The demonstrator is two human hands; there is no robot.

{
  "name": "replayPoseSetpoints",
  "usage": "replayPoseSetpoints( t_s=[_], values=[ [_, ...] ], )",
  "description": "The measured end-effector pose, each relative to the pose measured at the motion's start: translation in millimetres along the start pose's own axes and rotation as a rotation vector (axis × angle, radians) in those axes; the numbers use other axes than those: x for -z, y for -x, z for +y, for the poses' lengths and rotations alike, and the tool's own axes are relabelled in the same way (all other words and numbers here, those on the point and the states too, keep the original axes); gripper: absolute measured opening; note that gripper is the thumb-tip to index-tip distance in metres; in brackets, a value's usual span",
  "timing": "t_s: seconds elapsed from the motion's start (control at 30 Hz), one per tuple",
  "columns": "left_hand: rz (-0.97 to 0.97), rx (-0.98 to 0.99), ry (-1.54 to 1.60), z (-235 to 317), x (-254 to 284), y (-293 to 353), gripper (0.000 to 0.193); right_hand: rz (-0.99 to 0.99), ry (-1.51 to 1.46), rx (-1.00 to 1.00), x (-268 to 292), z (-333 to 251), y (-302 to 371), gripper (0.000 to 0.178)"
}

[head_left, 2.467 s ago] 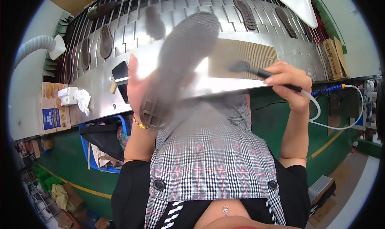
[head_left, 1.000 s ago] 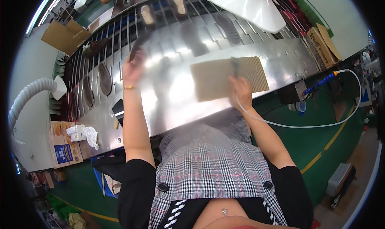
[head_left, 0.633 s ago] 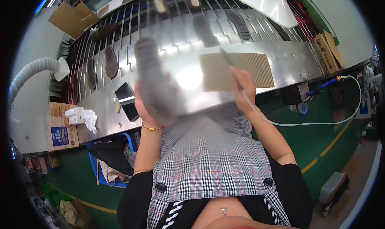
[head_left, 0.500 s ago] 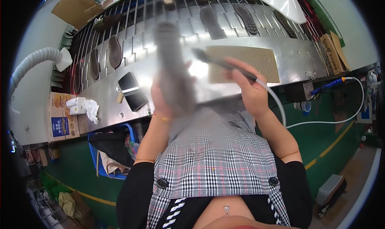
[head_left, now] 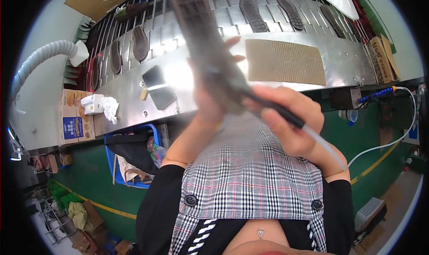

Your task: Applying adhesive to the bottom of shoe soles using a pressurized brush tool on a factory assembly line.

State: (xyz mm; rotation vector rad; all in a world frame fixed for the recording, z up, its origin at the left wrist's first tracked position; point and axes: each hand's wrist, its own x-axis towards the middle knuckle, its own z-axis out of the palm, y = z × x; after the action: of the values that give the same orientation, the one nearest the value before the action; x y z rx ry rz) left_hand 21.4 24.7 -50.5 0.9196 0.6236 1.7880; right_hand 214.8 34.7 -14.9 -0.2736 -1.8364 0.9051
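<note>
A dark grey-brown shoe sole (head_left: 196, 27) is held tilted up in front of me, blurred, with a grid pattern at its far end. My left hand (head_left: 208, 101) is closed round its near part, two fingertips showing past the right edge. In my right hand (head_left: 292, 116) is a slim black-handled brush (head_left: 275, 109), its back end joined to a pale hose (head_left: 328, 150). The brush's front end meets the near end of the sole; its tip is too blurred to tell whether it touches. Behind them lies a ribbed tan cardboard sheet (head_left: 286, 62) on the metal bench (head_left: 132, 105).
Several soles, among them one sole (head_left: 140, 42) at left and another (head_left: 253, 14) at right, lie on the slatted conveyor (head_left: 272, 20). A phone (head_left: 159, 87), tissues (head_left: 110, 108) and a carton (head_left: 76, 116) are at left. Below stands a blue basket (head_left: 110, 159).
My right hand has come down and nearer, bringing the brush to the near end of the sole. The sole has risen and tilted. My view has shifted slightly.
</note>
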Motion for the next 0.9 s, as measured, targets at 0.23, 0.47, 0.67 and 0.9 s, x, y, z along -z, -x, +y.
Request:
replayPoseSetpoints(
  t_s=[0.23, 0.47, 0.67, 0.9],
  values=[
    [-0.009, -0.16, -0.054, 5, 8, -3, 0.071, 0.013, -0.123, -0.13, -3, -2, 5, 0.035],
    [-0.215, -0.152, 0.411, 14, 22, -8, 0.069, -0.048, -0.197, -0.095, 3, -5, 6, 0.033],
    [-0.238, -0.166, 0.37, 17, 28, -11, 0.068, -0.203, -0.111, -0.058, 10, -14, 5, 0.032],
    [-0.268, -0.128, 0.417, 24, 26, -15, 0.066, -0.191, -0.187, -0.107, 5, -9, 10, 0.031]
  ],
)
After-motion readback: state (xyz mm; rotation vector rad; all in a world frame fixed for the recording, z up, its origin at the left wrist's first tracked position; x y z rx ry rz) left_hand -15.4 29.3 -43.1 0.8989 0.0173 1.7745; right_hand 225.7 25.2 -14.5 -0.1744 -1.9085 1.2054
